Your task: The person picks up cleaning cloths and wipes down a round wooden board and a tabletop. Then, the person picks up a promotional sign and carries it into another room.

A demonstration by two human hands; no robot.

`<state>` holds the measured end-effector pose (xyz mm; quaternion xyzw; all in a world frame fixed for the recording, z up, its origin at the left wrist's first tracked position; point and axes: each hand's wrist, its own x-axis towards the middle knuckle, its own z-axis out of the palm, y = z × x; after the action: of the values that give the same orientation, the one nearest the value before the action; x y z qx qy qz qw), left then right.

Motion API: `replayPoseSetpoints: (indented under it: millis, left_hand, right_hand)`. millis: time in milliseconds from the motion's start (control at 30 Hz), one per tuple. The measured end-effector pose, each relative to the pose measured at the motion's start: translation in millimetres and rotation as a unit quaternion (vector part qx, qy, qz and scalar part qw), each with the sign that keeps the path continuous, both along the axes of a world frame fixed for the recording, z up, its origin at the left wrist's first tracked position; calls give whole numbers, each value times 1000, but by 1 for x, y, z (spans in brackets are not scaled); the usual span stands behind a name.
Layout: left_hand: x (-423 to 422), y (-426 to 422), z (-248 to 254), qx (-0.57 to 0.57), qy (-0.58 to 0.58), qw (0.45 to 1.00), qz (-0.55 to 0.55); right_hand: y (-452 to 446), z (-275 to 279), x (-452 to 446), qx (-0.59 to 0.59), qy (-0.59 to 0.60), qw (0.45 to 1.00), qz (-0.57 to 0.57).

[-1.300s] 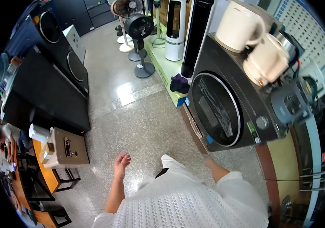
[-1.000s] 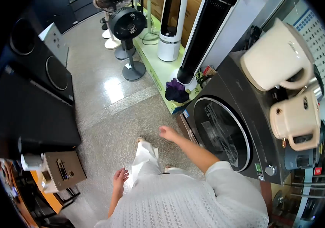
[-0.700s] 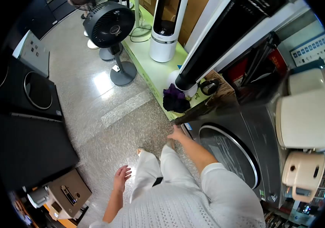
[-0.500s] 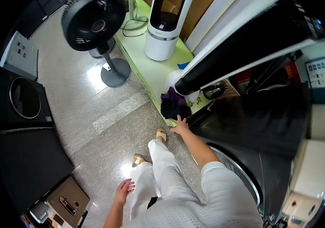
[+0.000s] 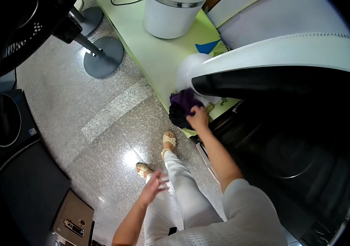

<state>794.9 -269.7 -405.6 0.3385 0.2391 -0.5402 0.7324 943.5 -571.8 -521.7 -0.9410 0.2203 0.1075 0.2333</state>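
Note:
A dark purple and black cloth (image 5: 180, 107) lies bunched on the corner of the light green platform (image 5: 142, 49), against the round white base of a tall black and white tower appliance (image 5: 265, 80). My right hand (image 5: 198, 119) is at the cloth's right side, its fingertips on or just over the fabric; whether they grip it is hidden. In front of my body, above the white trousers, my left hand (image 5: 155, 186) hangs in the air with its fingers apart and nothing in them.
A grey fan base (image 5: 103, 57) stands on the floor at the upper left. Left are black appliances (image 5: 29, 192) and a brown safe (image 5: 74, 221). A white cylindrical appliance (image 5: 171, 18) stands on the platform. A dark glossy machine (image 5: 289, 151) is right of my arm.
The view has moved closer to the platform. My right hand has gone from beside the dark machine forward to the cloth. My left hand has risen and shifted right.

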Motion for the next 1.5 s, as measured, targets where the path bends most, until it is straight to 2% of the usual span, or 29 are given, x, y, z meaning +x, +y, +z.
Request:
replayPoseSetpoints:
  millis: [67, 100, 133, 167, 200, 233, 267, 300, 333, 367, 400, 467, 533, 567, 700, 733, 767, 800, 833, 867, 900, 1033, 1133, 1333, 1433, 1500]
  left_hand:
    - [36, -24, -25, -24, 51, 994, 94]
    - [51, -36, -41, -39, 105, 982, 155]
    - [71, -47, -50, -24, 120, 977, 175]
    - [82, -57, -58, -8, 136, 971, 195]
    - [77, -57, -77, 40, 113, 984, 128]
    - [74, -55, -95, 90, 88, 990, 62]
    - [81, -52, -82, 114, 177, 970, 123]
    - [72, -46, -93, 81, 200, 961, 170]
    - [59, -30, -98, 82, 201, 960, 177]
    - [44, -18, -101, 82, 201, 959, 183]
    - [35, -19, -92, 112, 187, 958, 188]
    - [20, -12, -77, 154, 179, 955, 179]
    - [5, 10, -56, 161, 211, 946, 188]
    - [4, 20, -39, 149, 230, 938, 212]
    - [1, 54, 53, -7, 158, 935, 318]
    - [-1, 65, 75, -14, 144, 935, 324]
    - [-8, 79, 92, -18, 127, 934, 334]
    - [-19, 94, 99, -25, 102, 936, 335]
    - [-26, 110, 109, -29, 72, 937, 341]
    - [-31, 122, 117, -38, 49, 938, 342]
    - [-28, 132, 126, -50, 27, 940, 338]
    - [-19, 162, 158, -111, -26, 952, 285]
    - [-19, 185, 182, -135, -37, 964, 226]
    - [-54, 211, 220, -167, -69, 979, 92]
    - [-86, 202, 232, -191, -78, 978, 26]
    - [-106, 178, 240, -210, -74, 974, -28]
  right_hand:
    - [37, 53, -28, 88, -7, 996, 10]
    - [60, 85, -41, 124, 46, 991, 1]
    - [79, 89, -66, 155, 23, 986, 51]
    - [96, 94, -88, 246, 7, 963, 108]
    - [105, 110, -94, 340, 35, 928, 148]
    - [102, 118, -93, 450, 109, 875, 138]
    - [87, 99, -94, 513, 117, 849, -39]
    - [65, 68, -92, 557, 118, 793, -216]
    - [48, 40, -79, 362, 28, 904, -225]
    - [34, 6, -69, 146, -63, 962, -220]
    - [24, -47, -73, -12, -30, 974, -223]
    - [12, -92, -62, -136, 58, 956, -252]
    - [2, -89, -48, -61, 170, 933, -313]
    - [2, -81, -41, -6, 161, 941, -298]
    - [18, -74, -87, 206, 101, 945, -234]
    - [37, -29, -94, 382, 107, 872, -286]
    - [52, 0, -111, 459, 97, 841, -270]
    - [71, 35, -124, 569, 134, 710, -393]
    - [77, 37, -152, 590, 166, 684, -396]
    - [98, 120, -144, 575, 196, 646, -462]
    - [98, 98, -186, 668, 163, 572, -446]
    - [130, 218, -249, 677, 150, 604, -394]
    - [149, 236, -302, 670, 131, 610, -403]
    - [192, 189, -441, 665, 54, 601, -439]
    - [218, 255, -499, 657, -71, 616, -428]
    - [229, 307, -523, 604, -78, 640, -468]
